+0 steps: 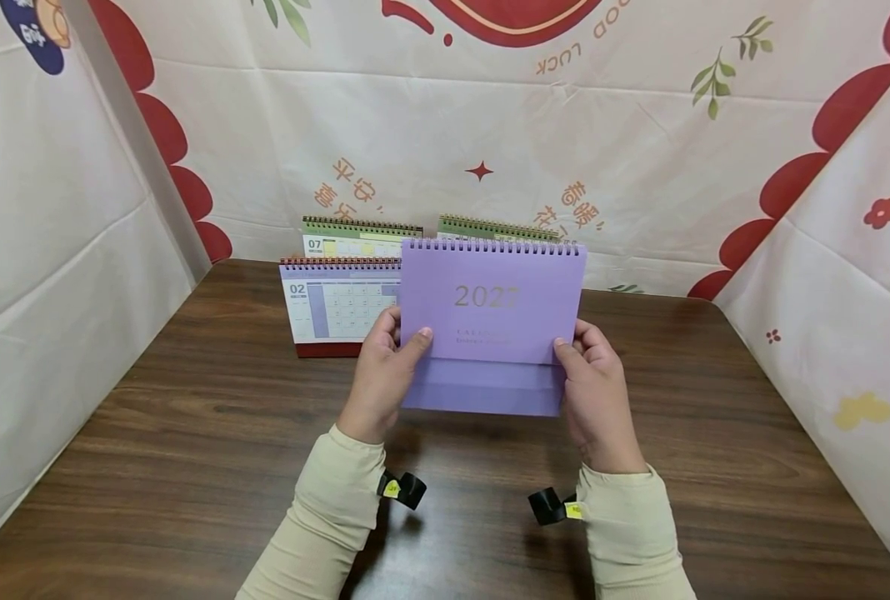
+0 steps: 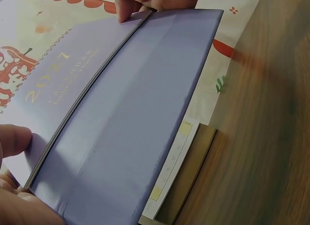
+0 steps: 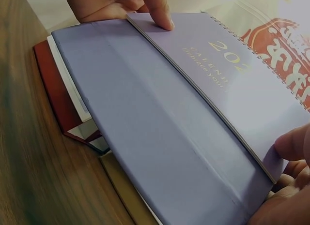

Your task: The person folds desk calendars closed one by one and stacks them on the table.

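A purple 2027 desk calendar [image 1: 490,325] with a spiral binding along its top is held upright in front of me, its gold lettering facing the camera. My left hand [image 1: 388,375] grips its left edge, thumb on the cover and fingers behind. On the opposite edge my right hand [image 1: 598,392] pinches it the same way. In the left wrist view the purple base [image 2: 131,104] shows below the cover's edge, and both thumbs press on the cover. The right wrist view shows the calendar [image 3: 160,118] tilted, its lower edge above the wooden table.
Behind the purple calendar stands a red-based calendar [image 1: 328,350] turned to 02. Farther back are a green-topped calendar [image 1: 358,227] showing 07 and another green-topped one [image 1: 497,227], mostly covered. The brown wooden table [image 1: 190,467] is bordered by white printed cloth [image 1: 415,125] at the back and sides.
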Action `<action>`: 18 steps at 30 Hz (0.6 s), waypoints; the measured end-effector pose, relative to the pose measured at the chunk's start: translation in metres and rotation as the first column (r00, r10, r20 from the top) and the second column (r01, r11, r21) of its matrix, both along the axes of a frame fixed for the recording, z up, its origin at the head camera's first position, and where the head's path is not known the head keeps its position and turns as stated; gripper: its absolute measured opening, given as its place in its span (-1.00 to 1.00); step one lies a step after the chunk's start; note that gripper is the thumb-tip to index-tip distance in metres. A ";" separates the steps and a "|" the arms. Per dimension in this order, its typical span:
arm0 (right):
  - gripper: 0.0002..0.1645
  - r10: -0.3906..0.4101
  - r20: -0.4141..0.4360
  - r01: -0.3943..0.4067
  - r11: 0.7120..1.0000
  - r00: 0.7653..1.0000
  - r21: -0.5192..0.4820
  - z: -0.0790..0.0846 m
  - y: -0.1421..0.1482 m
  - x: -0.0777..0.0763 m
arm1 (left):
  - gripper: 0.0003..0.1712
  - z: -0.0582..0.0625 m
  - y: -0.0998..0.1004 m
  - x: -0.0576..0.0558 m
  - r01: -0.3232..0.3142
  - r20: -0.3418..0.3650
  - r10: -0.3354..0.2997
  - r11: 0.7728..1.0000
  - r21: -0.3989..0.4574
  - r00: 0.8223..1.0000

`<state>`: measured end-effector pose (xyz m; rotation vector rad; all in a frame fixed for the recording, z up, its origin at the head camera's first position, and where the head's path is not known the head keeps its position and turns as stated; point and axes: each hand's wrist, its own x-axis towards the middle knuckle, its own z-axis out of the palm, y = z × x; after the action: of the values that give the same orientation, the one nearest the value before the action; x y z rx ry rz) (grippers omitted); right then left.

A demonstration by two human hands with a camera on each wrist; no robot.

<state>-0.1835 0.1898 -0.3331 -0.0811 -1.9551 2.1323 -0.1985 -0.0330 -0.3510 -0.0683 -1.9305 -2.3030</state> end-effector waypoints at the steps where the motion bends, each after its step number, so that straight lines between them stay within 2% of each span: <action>1: -0.70 -0.001 -0.005 0.001 1.000 1.000 -0.002 0.000 0.001 0.000 | -0.58 0.000 0.001 0.000 0.004 0.001 -0.004 1.000 0.005 1.000; 11: -0.71 -0.030 -0.004 0.030 1.000 1.000 -0.008 0.000 0.006 -0.001 | -0.60 0.000 0.006 0.002 0.036 -0.009 -0.036 0.999 0.029 0.999; 18: -0.73 -0.019 -0.009 0.019 1.000 1.000 -0.003 -0.001 0.007 -0.002 | -0.59 0.000 0.005 0.002 0.041 -0.022 -0.041 0.999 0.007 0.999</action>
<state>-0.1850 0.1971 -0.3344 -0.0898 -1.9382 2.1204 -0.1966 -0.0281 -0.3514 -0.1334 -1.9275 -2.3251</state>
